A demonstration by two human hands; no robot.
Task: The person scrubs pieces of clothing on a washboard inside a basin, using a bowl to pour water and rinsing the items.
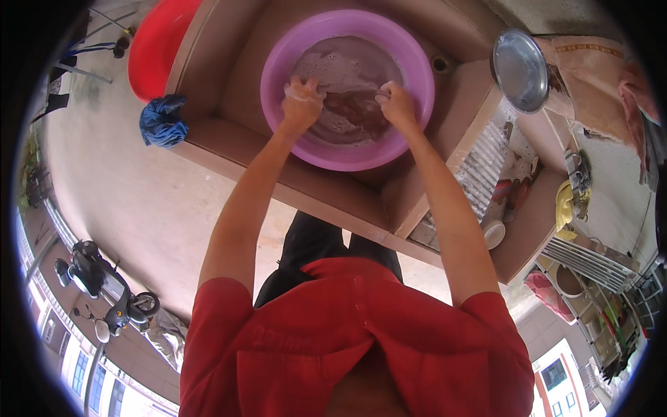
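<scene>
A round purple plastic basin (349, 160) stands in a tiled sink and holds cloudy, sudsy water. A dark, reddish-brown wet cloth (354, 112) lies partly under the water between my hands, with an edge stretched across the surface. My left hand (303, 101), with suds on its fingers, grips the cloth at the left side. At the right side my right hand (396, 103) pinches the cloth's other end, its fingers curled. Both wrists are over the basin's near rim. The sunken part of the cloth is hard to make out.
A blue cloth (163, 121) hangs on the sink's left corner, near a red basin (156, 52). To the right are a washboard surface (471, 167), brushes (513, 195), a white cup (493, 234) and a metal lid or basin (520, 70). The sink's walls (312, 193) surround the purple basin.
</scene>
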